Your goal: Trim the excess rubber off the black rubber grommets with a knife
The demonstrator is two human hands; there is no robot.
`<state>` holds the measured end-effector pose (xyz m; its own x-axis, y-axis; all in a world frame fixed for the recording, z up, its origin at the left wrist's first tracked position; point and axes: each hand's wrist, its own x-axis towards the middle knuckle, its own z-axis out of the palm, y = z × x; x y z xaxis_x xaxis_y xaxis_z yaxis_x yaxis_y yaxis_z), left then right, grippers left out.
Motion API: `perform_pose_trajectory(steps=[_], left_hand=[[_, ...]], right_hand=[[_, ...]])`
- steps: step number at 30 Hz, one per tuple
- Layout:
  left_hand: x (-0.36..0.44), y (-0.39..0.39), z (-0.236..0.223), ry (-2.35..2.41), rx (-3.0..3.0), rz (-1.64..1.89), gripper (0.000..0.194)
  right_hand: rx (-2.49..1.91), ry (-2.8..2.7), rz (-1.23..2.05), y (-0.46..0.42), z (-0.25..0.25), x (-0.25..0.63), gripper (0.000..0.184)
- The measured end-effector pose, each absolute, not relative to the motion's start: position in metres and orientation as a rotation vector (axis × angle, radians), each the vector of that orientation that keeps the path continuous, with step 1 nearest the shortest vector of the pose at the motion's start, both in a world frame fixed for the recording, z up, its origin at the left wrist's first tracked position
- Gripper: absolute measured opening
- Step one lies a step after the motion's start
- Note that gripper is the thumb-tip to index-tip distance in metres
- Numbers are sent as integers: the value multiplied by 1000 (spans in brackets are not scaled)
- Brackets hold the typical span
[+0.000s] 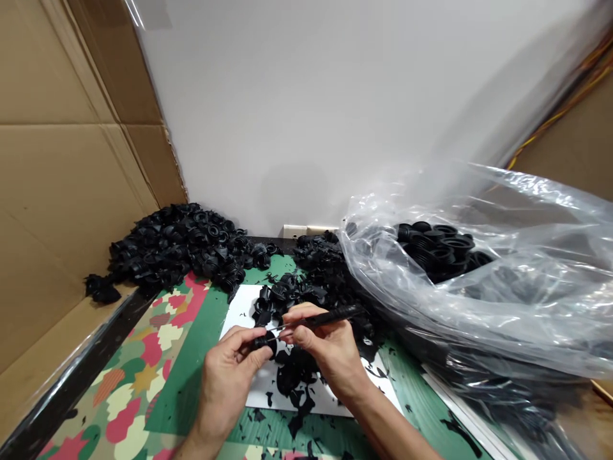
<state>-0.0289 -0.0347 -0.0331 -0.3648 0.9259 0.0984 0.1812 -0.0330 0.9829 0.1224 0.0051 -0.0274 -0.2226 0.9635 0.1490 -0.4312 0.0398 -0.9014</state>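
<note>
Your left hand [227, 377] pinches a black ribbed plastic fitting [264, 342] between thumb and fingers, holding it steady above the middle of the worktop [177, 383]. Your right hand [330, 348] pinches a slim black-handled knife [325, 319] much like a pen, which lets its thin blade reach across to the fitting's edge. Beneath your hands lies a white paper sheet [330, 399], where black plastic scraps [292, 383] stand out clearly. A heap of similar fittings [182, 246] sits toward the far left corner, and a clear plastic bag [460, 306] holding more fittings [433, 246] slumps along the right side. The worktop has a green patterned cover; a cardboard sheet [57, 191] lines its left edge, a white wall [287, 108] rises behind, and orange wires [565, 121] show at upper right.
</note>
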Motion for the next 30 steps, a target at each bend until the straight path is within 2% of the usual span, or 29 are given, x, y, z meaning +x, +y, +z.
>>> perform_pose_trajectory(steps=[13, 16, 20, 23, 25, 30], left_hand=[[-27, -35, -32, 1478, 1189, 1459, 15], [-26, -35, -34, 1456, 1201, 1430, 13], [-27, -38, -35, 1471, 1328, 1345, 7], [-28, -39, -36, 1541, 1353, 1349, 8], [-30, -39, -37, 1564, 1352, 1358, 10], [-31, -38, -38, 1561, 1414, 1386, 13]], right_hand=[[-636, -1068, 1561, 4, -39, 115, 15], [-676, -1249, 1326, -1, -34, 116, 10], [-675, -1636, 800, 4, -29, 130, 9], [-822, -1474, 565, 18, -31, 143, 6], [-852, -1307, 652, 26, -35, 147, 8], [-719, -1100, 1216, 27, -38, 142, 30]])
